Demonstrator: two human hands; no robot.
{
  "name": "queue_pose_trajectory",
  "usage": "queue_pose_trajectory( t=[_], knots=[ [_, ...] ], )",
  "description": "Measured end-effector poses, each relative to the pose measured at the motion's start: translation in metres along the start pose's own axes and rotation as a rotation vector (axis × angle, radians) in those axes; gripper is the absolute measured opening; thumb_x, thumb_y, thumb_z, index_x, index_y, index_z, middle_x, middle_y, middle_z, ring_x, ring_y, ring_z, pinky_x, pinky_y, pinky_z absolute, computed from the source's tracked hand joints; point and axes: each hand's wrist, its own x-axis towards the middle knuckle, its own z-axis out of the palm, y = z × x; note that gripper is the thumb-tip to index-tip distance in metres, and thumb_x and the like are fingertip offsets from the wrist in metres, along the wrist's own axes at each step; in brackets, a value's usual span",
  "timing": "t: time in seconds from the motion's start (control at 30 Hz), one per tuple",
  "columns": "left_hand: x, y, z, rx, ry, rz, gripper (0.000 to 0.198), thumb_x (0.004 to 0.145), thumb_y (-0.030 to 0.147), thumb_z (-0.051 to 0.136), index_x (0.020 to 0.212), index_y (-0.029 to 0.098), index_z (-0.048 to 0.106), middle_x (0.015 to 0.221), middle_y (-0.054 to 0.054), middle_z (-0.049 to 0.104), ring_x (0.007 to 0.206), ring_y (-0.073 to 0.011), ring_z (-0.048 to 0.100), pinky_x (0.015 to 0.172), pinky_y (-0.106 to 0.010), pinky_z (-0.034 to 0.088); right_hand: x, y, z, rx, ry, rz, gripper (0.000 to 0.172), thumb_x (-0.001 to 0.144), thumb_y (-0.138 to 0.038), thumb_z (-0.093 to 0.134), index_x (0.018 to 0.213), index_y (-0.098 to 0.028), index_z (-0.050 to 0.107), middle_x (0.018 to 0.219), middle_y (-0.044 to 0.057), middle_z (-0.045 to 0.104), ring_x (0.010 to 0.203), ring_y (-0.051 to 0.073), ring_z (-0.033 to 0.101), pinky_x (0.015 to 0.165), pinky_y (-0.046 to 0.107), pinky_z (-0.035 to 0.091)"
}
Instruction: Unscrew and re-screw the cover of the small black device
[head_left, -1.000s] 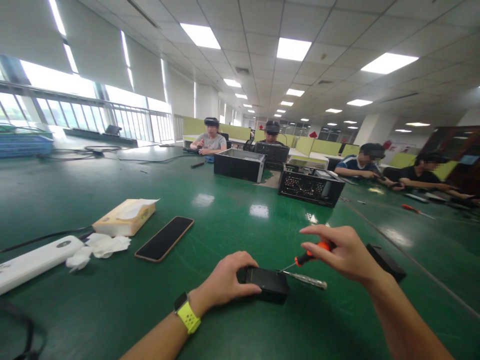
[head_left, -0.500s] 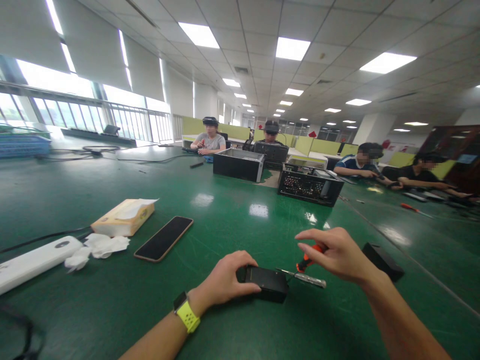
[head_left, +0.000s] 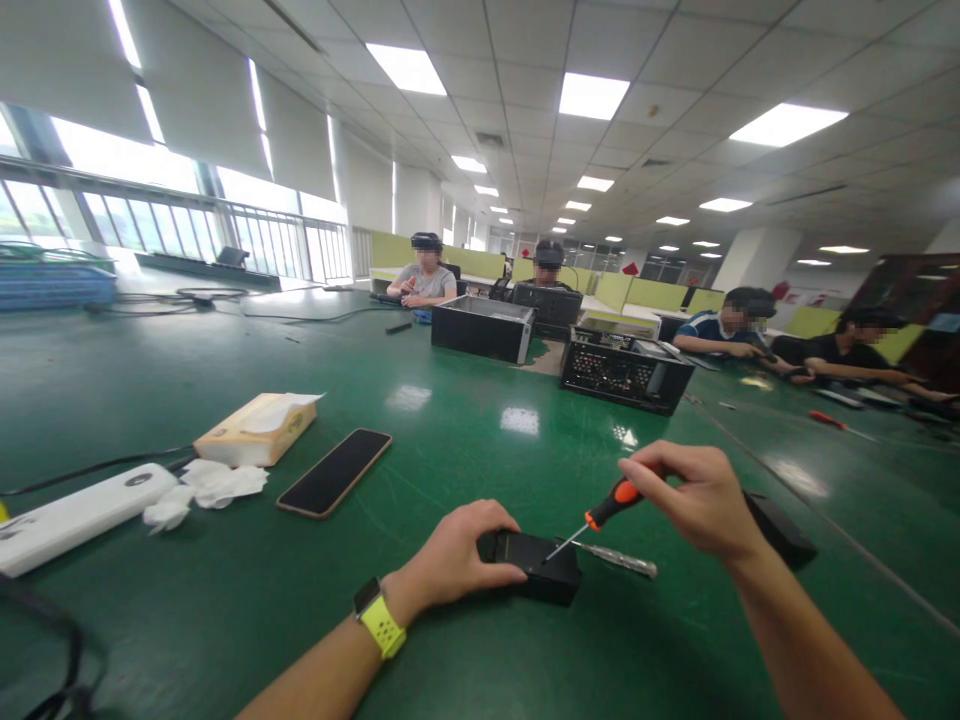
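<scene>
My left hand (head_left: 469, 555) grips the left end of a small black box-shaped part (head_left: 551, 580), thumb in front and fingers behind, holding it on the green table (head_left: 442, 660). In my right hand (head_left: 690, 495) is an orange-and-black screwdriver (head_left: 611, 503), its handle end between thumb and fingers. The shaft slants down to the left, and its tip meets the top of the black part. Just behind the part lies a second, clear-handled screwdriver (head_left: 622, 560). Another black piece (head_left: 780, 530) rests to the right, partly hidden by my right wrist.
Left of my hands lie a phone (head_left: 335, 473), a tissue pack (head_left: 259, 430), crumpled tissues (head_left: 225, 482) and a white power strip (head_left: 82, 520). Two computer cases (head_left: 480, 330) stand farther back. Several people sit across the table. Another screwdriver (head_left: 836, 422) lies at the far right.
My right hand was spread above the orange-and-black screwdriver; now it has closed on its handle and set the tip on the black part. My left hand keeps its grip.
</scene>
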Motion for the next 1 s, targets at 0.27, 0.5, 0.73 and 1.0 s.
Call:
queue_pose_trajectory(
  t=[0.27,0.5,0.73,1.0],
  knots=[
    [0.0,-0.004,0.001,-0.005,-0.008,0.017,0.038,0.076,0.048,0.079,0.1,0.019,0.069,0.098,-0.006,0.068,0.089,-0.0229,0.062,0.081,-0.032,0.048,0.0,0.0,0.013,0.036,-0.057,-0.016,0.026,0.09,-0.034,0.062,0.07,-0.02,0.07,0.061,0.0,0.071,0.051,0.013,0.059,0.05,0.025,0.043],
    [0.0,-0.002,0.002,0.014,-0.003,0.006,0.039,0.075,0.046,0.08,0.101,0.019,0.069,0.097,-0.006,0.068,0.089,-0.0232,0.062,0.08,-0.032,0.047,0.0,0.0,0.016,-0.006,-0.072,-0.045,0.026,0.091,-0.035,0.061,0.071,-0.02,0.07,0.061,-0.001,0.07,0.049,0.012,0.057,0.05,0.025,0.042],
    [0.0,-0.003,0.001,0.021,-0.002,0.011,0.039,0.076,0.048,0.079,0.101,0.019,0.07,0.098,-0.006,0.068,0.089,-0.0232,0.062,0.081,-0.032,0.048,-0.001,0.0,0.013,-0.016,-0.078,-0.059,0.027,0.091,-0.036,0.06,0.071,-0.021,0.07,0.061,0.0,0.071,0.05,0.013,0.057,0.05,0.026,0.042],
    [0.0,-0.004,0.001,0.012,-0.002,0.02,0.038,0.075,0.044,0.081,0.101,0.018,0.069,0.1,-0.006,0.068,0.091,-0.0236,0.063,0.083,-0.033,0.047,0.0,0.0,0.012,-0.006,-0.07,-0.057,0.027,0.092,-0.035,0.06,0.072,-0.02,0.07,0.064,0.001,0.072,0.054,0.015,0.06,0.052,0.026,0.043]
  ],
)
